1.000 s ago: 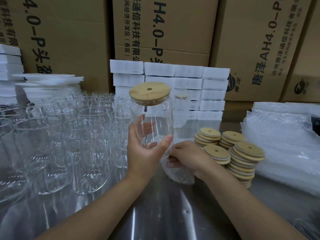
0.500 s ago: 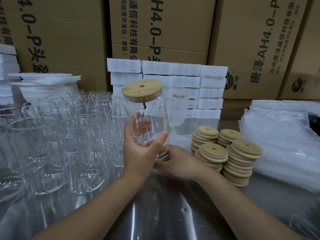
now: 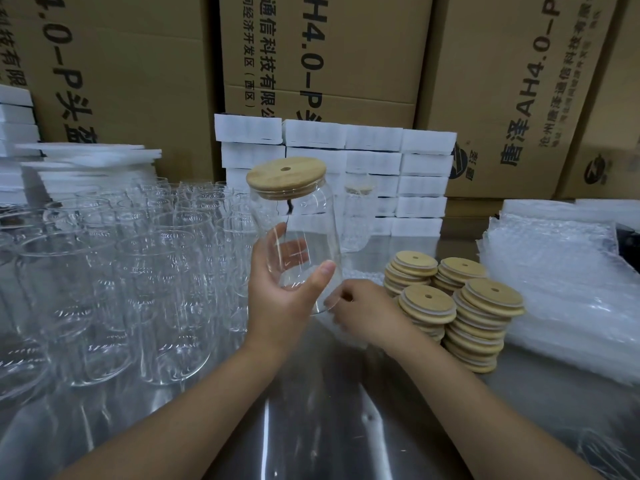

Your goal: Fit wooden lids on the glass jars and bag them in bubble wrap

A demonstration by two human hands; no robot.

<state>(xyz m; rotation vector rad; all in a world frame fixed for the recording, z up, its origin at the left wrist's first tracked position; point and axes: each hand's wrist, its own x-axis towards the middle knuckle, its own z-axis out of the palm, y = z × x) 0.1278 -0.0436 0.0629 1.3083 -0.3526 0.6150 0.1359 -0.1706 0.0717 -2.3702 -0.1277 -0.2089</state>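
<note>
The glass jar (image 3: 304, 230), clasped low in the left hand (image 3: 277, 306), may slip or shed its wooden lid (image 3: 286, 176); what the right hand (image 3: 367, 313) holds cannot be told.

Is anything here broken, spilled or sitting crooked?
Nothing looks broken or spilled. The jar in the left hand is held tilted, its wooden lid seated on it. Only the lid stacks look a bit untidy, the discs staggered rather than squared.

The lidded glass jar (image 3: 304, 233) is tilted further leftward in the left hand (image 3: 280, 306); the right hand (image 3: 367, 315) is brought close to its base.
</note>
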